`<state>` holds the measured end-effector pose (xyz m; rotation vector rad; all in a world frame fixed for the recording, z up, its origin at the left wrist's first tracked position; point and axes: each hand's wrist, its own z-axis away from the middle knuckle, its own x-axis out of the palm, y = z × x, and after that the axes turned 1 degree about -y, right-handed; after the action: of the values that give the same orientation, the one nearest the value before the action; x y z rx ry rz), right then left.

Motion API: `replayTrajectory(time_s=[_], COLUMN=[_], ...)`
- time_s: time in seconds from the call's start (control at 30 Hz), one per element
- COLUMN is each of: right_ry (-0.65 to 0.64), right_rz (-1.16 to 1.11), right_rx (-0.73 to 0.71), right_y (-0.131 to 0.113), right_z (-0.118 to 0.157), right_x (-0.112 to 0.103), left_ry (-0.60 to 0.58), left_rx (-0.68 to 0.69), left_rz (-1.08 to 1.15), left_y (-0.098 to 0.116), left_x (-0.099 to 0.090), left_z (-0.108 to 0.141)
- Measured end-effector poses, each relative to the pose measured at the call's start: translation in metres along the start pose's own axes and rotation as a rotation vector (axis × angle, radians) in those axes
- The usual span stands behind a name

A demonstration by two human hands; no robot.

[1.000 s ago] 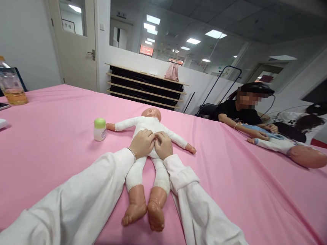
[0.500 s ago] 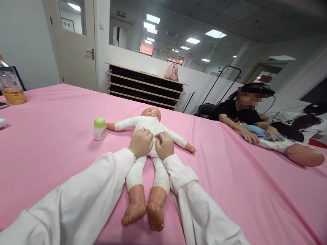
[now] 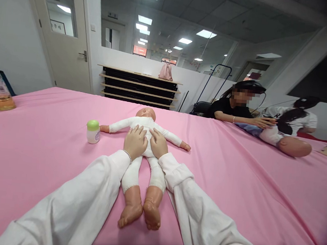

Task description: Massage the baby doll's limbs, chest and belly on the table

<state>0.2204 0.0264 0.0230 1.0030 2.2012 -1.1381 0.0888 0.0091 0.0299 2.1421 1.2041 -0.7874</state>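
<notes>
Pink cloth drapes the worktop point(image 3: 48, 165), smooth in front, with long soft folds to the right. Cream door point(image 3: 55, 48) with a glazed panel at the back left; low black rack with pale shelf edges point(image 3: 138, 86) against the wall.

Centre: baby doll with a white fabric body and glossy tan head, hands and feet point(image 3: 149, 121), lying on the cloth. Head at the far end, arms out sideways, legs toward the wearer. Which side faces up, cannot tell for certain.

Left hand point(image 3: 135, 142) and right hand point(image 3: 158, 144) rest side by side on the lower torso, a narrow strip of white fabric between them. Grip on both: fingers extended and somewhat parted, closed around nothing.

Handling, as judged: broad, light contact through palms and finger pads suits a padded body; matched pressure on both sides should prevent rolling. Relaxed wrists and short, even strokes would limit dragging the fabric. Beaded bracelet point(image 3: 127, 156) on the left wrist could snag; best clear of the cloth.

Textures: torso matt, slightly wrinkled; feet hard-looking, with moulded toes. Squat white jar with a rounded green lid point(image 3: 93, 132) upright beside the doll's outstretched hand. Far right, a person in a black top point(image 3: 222, 104) handles a second doll, its head bare and tan point(image 3: 294, 146).
</notes>
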Motion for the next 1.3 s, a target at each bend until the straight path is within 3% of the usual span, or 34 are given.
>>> replayTrajectory(time_s=[0.1, 0.2, 0.3, 0.47, 0.63, 0.8, 0.93, 1.0, 1.13, 1.3], right_ry=[0.107, 0.146, 0.098, -0.019, -0.099, -0.032, 0.131, 0.151, 0.088, -0.030], right_rz=[0.013, -0.012, -0.060, -0.100, -0.091, -0.102, -0.105, -0.112, -0.122, -0.195], right_rx=[-0.051, -0.182, -0.284, -0.218, -0.053, 0.075, -0.026, -0.105, -0.244, -0.320], right_y=[-0.001, -0.001, 0.000, 0.005, 0.006, 0.008, 0.011, 0.012, 0.010, 0.009], right_z=[0.002, 0.004, 0.004, 0.000, -0.002, -0.002, 0.000, 0.002, 0.004, 0.004], right_x=[-0.002, -0.004, -0.004, 0.000, 0.000, 0.001, 0.000, 0.000, -0.002, -0.002], left_ry=[0.019, -0.010, -0.033, -0.056, -0.102, -0.055, 0.004, 0.010, 0.002, -0.006], left_rx=[0.028, 0.142, 0.252, 0.334, 0.174, 0.030, 0.053, 0.067, 0.178, 0.367], left_rz=[-0.031, -0.038, 0.031, 0.206, 0.128, 0.045, 0.031, -0.009, -0.050, -0.028], left_y=[-0.001, -0.002, -0.002, -0.003, -0.001, -0.001, -0.001, -0.001, 0.001, 0.006], left_x=[-0.003, -0.006, -0.005, -0.001, 0.000, 0.000, -0.002, -0.004, -0.007, -0.011], left_z=[0.000, 0.000, -0.001, -0.003, -0.002, 0.000, 0.000, 0.001, 0.002, 0.003])
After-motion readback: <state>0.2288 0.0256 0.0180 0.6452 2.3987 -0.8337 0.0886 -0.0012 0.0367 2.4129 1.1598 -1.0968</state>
